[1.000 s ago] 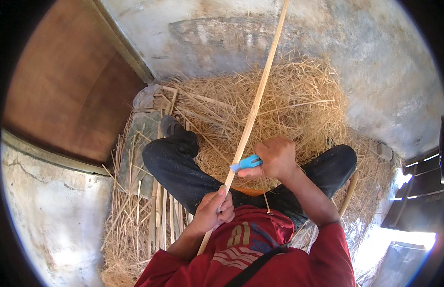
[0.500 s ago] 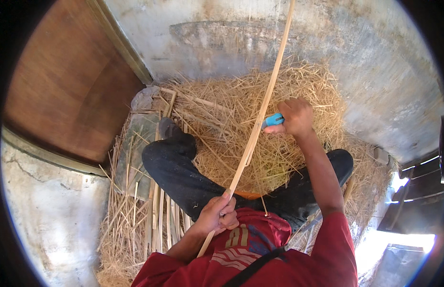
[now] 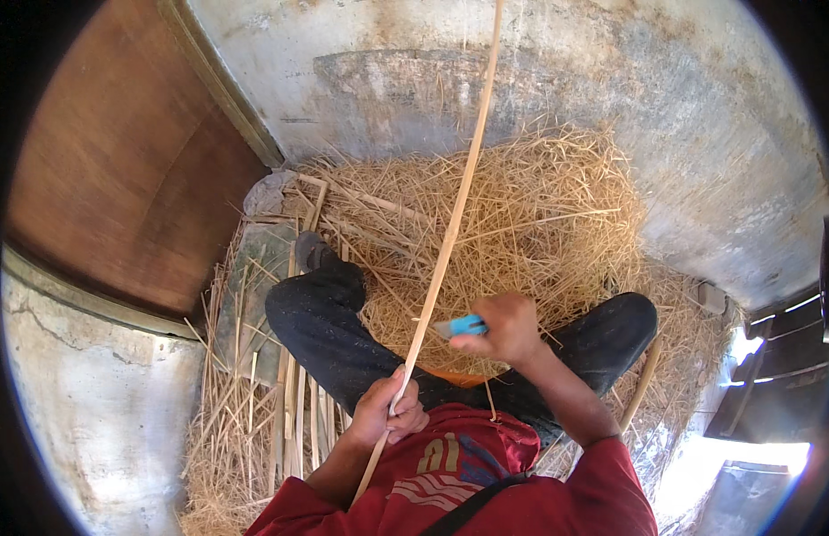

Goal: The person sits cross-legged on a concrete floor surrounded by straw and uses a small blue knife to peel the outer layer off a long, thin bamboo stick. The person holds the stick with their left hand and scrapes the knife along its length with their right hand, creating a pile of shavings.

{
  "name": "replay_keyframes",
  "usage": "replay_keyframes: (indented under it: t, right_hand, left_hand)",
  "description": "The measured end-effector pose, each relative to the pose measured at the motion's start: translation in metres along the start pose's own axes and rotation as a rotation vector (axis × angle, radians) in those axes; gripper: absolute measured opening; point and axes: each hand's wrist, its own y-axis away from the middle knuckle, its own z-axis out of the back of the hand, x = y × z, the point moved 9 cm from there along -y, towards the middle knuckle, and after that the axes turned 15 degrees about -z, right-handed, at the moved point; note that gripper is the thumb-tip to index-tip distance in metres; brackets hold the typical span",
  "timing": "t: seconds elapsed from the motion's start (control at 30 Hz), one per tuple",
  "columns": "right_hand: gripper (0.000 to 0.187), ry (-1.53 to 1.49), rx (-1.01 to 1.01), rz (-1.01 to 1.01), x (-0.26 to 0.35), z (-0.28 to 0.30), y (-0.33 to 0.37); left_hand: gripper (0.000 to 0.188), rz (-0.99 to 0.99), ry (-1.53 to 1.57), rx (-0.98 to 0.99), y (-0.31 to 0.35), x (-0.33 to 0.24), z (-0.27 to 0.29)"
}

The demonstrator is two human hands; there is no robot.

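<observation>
1. Left hand (image 3: 389,408) clamps the long, pale, wooden-looking strip (image 3: 456,210).
2. Right hand (image 3: 506,329), apart from the left, grips the blue-handled cutter (image 3: 468,325), blade near the strip: apparently shaving; another stroke calls for shallow contact.
3. Strip extends above golden dry straw (image 3: 566,192).

Large yellowish characters (image 3: 437,453) are printed across the red shirt's (image 3: 557,509) front.
</observation>
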Motion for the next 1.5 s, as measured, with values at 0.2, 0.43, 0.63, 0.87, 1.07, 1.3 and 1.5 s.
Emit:
replay_keyframes:
  t: [0.2, 0.43, 0.63, 0.87, 1.07, 1.3, 1.5]
  right_hand:
    - [0.060, 0.141, -0.036, 0.076, 0.017, 0.009, -0.014]
    - [0.058, 0.307, -0.107, 0.024, -0.005, 0.034, -0.045]
    - [0.064, 0.283, -0.401, -0.771, -0.194, 0.133, -0.081]
    - [0.055, 0.061, -0.052, -0.134, -0.016, 0.048, -0.001]
    - [0.060, 0.099, -0.016, 0.045, 0.030, 0.017, 0.015]
    - [0.063, 0.129, -0.040, 0.115, 0.039, 0.020, 0.007]
    - [0.065, 0.282, -0.149, 0.134, 0.012, 0.032, -0.022]
  left_hand:
    - [0.051, -0.021, -0.124, -0.030, 0.004, 0.004, 0.001]
    - [0.051, -0.015, -0.265, 0.037, 0.016, 0.007, -0.004]
    - [0.052, 0.273, -0.450, 0.091, 0.049, 0.046, 0.005]
    - [0.051, 0.026, -0.409, 0.006, 0.024, 0.016, 0.013]
    - [0.050, 0.114, -0.088, 0.024, 0.015, 0.011, -0.018]
    - [0.050, 0.136, 0.038, 0.004, 0.017, 0.019, -0.019]
    - [0.050, 0.132, -0.042, 0.000, 0.018, 0.017, -0.016]
